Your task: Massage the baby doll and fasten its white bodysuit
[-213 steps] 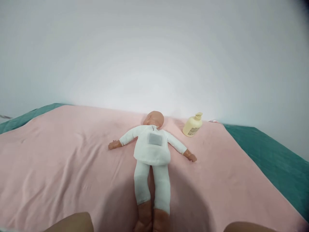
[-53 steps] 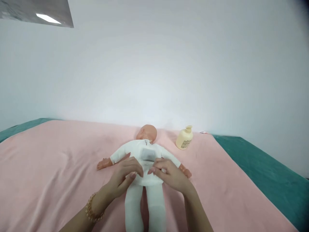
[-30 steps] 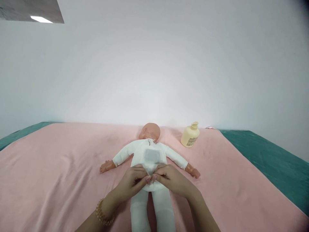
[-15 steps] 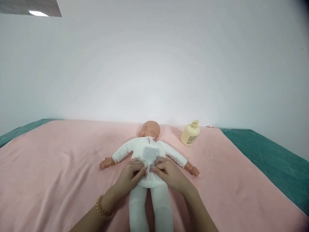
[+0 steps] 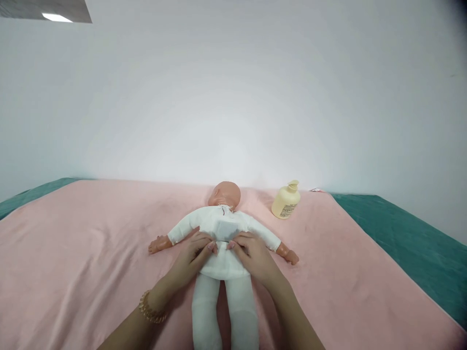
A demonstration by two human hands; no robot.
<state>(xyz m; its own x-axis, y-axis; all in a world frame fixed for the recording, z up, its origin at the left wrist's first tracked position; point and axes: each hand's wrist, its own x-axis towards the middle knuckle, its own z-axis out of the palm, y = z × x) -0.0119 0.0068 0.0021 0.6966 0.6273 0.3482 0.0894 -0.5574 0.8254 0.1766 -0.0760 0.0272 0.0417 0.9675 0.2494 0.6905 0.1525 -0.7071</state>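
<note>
A baby doll (image 5: 224, 265) with a white cloth body lies face down, its bald head away from me and its arms spread. A pale grey rectangular patch (image 5: 225, 230) shows on its upper back. My left hand (image 5: 199, 252) rests on the left side of the back just below the patch, thumb and curled fingers pinching at the white cloth. Opposite it, my right hand (image 5: 250, 250) pinches at the cloth on the right side in the same way. The fingertips are partly hidden. A beaded bracelet (image 5: 151, 308) circles my left wrist.
A pale yellow pump bottle (image 5: 285, 201) stands beyond the doll's right-hand arm. Under everything lies a pink blanket (image 5: 346, 272), wrinkled at the left, over a green cover (image 5: 404, 233). A white wall (image 5: 233, 97) rises behind.
Both hands have moved slightly up the doll's back toward the patch. The cloth bunched between them now lies smoother, and the patch's lower edge looks pushed up.
</note>
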